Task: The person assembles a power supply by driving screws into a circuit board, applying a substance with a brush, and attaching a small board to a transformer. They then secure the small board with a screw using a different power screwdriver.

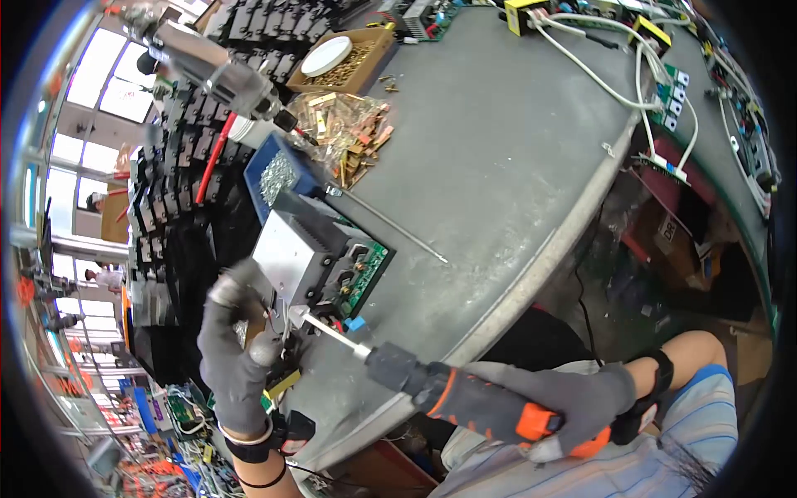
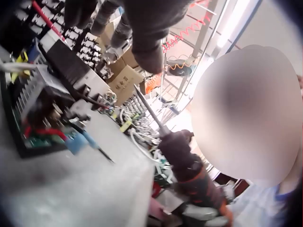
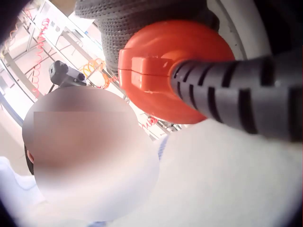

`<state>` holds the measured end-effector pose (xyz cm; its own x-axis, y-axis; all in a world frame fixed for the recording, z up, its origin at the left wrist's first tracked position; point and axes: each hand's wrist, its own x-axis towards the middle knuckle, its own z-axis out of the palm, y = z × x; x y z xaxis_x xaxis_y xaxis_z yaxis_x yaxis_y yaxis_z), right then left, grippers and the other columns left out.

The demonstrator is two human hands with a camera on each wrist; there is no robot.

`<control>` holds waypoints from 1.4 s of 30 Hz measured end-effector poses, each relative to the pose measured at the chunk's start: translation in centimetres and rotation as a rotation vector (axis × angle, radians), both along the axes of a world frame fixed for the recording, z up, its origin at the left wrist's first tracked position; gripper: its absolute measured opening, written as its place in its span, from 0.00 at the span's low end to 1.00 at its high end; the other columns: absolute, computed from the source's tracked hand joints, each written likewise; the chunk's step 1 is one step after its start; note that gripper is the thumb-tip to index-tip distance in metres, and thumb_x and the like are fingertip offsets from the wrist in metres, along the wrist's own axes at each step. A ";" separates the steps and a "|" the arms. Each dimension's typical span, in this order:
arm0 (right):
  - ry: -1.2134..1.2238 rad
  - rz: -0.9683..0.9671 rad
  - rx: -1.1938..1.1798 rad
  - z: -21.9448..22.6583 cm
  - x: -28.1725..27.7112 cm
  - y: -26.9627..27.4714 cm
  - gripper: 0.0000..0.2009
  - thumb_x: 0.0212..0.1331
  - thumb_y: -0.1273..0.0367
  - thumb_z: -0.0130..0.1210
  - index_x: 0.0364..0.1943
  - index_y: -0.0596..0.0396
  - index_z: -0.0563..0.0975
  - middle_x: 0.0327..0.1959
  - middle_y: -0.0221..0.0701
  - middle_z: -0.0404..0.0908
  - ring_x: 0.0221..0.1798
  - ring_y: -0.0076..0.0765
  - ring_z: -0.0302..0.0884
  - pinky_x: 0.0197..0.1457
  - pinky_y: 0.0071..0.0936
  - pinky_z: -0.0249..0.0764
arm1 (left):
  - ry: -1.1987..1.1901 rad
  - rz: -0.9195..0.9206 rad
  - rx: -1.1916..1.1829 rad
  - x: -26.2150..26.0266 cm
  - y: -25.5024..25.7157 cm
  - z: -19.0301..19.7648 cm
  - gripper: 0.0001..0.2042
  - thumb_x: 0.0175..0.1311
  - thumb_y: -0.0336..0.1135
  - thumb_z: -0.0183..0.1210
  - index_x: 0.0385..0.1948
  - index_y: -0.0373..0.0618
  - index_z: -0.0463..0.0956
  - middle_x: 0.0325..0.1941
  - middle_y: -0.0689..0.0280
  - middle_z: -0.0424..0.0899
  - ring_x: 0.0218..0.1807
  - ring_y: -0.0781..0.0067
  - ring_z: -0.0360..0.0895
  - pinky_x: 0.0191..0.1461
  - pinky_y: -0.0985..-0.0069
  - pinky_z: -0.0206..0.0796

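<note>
Near the curved rim of the grey counter (image 1: pixel 498 149), a silver-cased unit (image 1: pixel 286 249), set at a slant, green board (image 1: pixel 372 278) along one end. Just beside the casing, the left hand (image 1: pixel 228 357), gloved, fingers (image 2: pixel 120 32) bent and spread apart. Past the rim, the right hand (image 1: pixel 581 397), gloved too, fingers wrapped round an orange-and-black driver (image 1: pixel 477 407), bit aimed at the unit's lower corner in the head view; contact there impossible to tell. Across the counter, a scuffed, dusty sheen, and on it a long thin rod (image 1: pixel 394 228). Behind the unit, a blue bin (image 1: pixel 255 184) of screws, then a clear bag (image 1: pixel 320 112) of brass-coloured parts, then a box (image 1: pixel 380 62) of small brass pieces, topped by a white dish (image 1: pixel 326 56). Above these, a silver tool (image 1: pixel 220 75), blurred. Further left, row on row of black parts (image 1: pixel 170 187). Toward the far end, white cables (image 1: pixel 627 104). Below, on a dim floor (image 1: pixel 623 299), a carton (image 1: pixel 668 241) and a black cord (image 1: pixel 579 278). Beyond, bright windows (image 1: pixel 95 62), a small distant person (image 1: pixel 108 276), a red coiled hose (image 2: pixel 189 32).
</note>
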<state>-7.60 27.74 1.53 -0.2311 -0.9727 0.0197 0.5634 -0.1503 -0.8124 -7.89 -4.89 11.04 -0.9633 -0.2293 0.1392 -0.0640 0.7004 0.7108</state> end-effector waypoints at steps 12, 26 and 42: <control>-0.115 -0.103 0.131 -2.4 -1.3 0.5 0.47 0.44 0.70 0.57 0.68 0.55 0.39 0.38 0.32 0.68 0.38 0.27 0.69 0.43 0.29 0.71 | -0.120 -0.181 -0.231 -5.0 1.6 -2.6 0.50 0.33 0.42 0.72 0.66 0.52 0.54 0.57 0.55 0.61 0.55 0.57 0.67 0.59 0.63 0.63; -0.233 -0.127 0.092 -1.6 -2.0 -0.4 0.46 0.44 0.70 0.56 0.68 0.55 0.42 0.42 0.31 0.68 0.39 0.26 0.69 0.43 0.27 0.70 | -0.088 -0.150 -0.310 -5.1 1.3 -3.0 0.48 0.32 0.40 0.71 0.65 0.52 0.56 0.55 0.54 0.63 0.53 0.56 0.69 0.55 0.64 0.67; -0.340 -0.018 0.227 1.4 -3.5 0.0 0.38 0.42 0.71 0.57 0.62 0.60 0.54 0.40 0.32 0.70 0.38 0.23 0.70 0.42 0.25 0.70 | -0.067 -0.161 -0.469 -5.0 0.8 -2.9 0.45 0.33 0.42 0.69 0.63 0.55 0.60 0.57 0.49 0.63 0.56 0.47 0.65 0.60 0.61 0.60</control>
<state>-11.05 27.75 2.94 -0.2047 -0.9394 -0.2751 0.8043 -0.0013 -0.5942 -12.86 -4.13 8.09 -0.9917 -0.0046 0.1284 0.0364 0.9484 0.3149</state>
